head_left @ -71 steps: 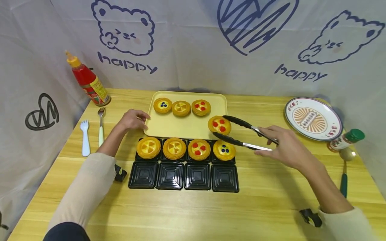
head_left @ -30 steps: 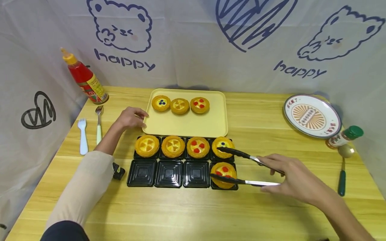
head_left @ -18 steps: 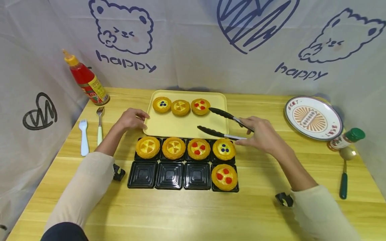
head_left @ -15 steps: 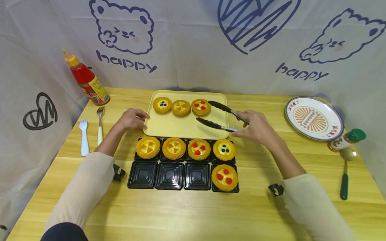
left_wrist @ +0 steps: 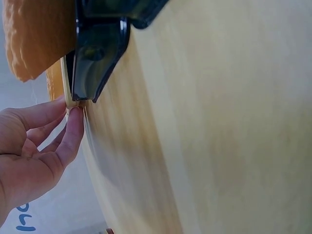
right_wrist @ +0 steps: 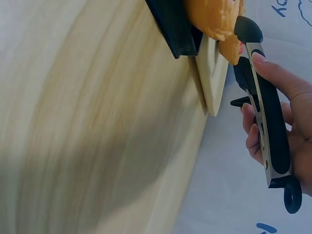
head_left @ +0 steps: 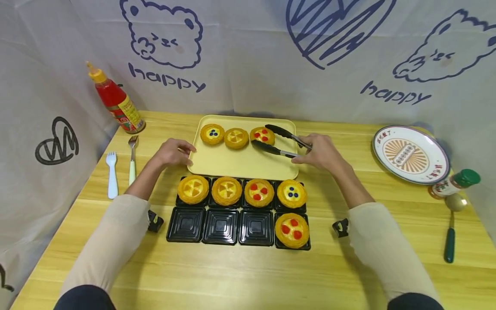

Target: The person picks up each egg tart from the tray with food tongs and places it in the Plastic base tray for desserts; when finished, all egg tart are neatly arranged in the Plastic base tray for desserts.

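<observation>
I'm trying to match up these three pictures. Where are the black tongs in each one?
Head view: the tongs lie over the back right of the yellow tray, held by the right hand, tips on either side of the red-dotted tart.
Left wrist view: not in it.
Right wrist view: the tongs run down the right side, in the right hand.
Shared landmark: the yellow tray's edge.

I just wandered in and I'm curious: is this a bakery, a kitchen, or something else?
Probably a staged tabletop set rather than a real kitchen: a printed cartoon bear backdrop walls in a wooden table, where egg tarts sit in black plastic trays and a ketchup bottle stands.
</observation>
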The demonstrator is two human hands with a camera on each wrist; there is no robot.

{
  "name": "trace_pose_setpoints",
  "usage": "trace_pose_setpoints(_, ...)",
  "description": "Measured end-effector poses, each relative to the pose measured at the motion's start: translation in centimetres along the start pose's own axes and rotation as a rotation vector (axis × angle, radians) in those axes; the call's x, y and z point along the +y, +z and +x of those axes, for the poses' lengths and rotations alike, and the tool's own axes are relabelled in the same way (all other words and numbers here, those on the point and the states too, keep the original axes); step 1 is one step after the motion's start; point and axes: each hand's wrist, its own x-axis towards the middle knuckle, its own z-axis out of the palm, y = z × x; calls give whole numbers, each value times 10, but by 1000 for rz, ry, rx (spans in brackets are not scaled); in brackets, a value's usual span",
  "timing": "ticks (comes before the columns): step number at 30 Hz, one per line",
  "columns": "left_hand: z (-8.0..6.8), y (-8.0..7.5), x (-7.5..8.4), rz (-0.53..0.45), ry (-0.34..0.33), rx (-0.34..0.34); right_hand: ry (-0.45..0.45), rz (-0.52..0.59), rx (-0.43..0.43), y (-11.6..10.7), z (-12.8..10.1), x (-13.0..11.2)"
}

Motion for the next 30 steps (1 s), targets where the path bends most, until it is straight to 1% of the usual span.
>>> trace_pose_setpoints(4,0,0,0,3,6,-6,-23,-14,17,-4,-12,-3)
trace_pose_setpoints(8,0,0,0,6,4,-10,-80,-63,33,-10,-31,-7)
trace_pose_setpoints(12,0,-1,2,8,5,-4,-132,-108,43,-15,-57,-13)
trace_pose_setpoints(17,0,-1,3,6,-3,-9,-221,-146,68,-18,-95,-23)
trace_pose_setpoints(19,-1,-1,3,3,-5,-10,-259,-141,67,-18,-110,-27)
trace_pose_setpoints(24,0,-1,3,-7,0,-8,-330,-90,32,-12,-144,-31)
trace_pose_setpoints(26,0,0,2,-6,1,-5,-345,-70,16,-7,-154,-30)
trace_pose_setpoints(30,0,0,2,3,3,-1,-347,-37,-12,6,-169,-28)
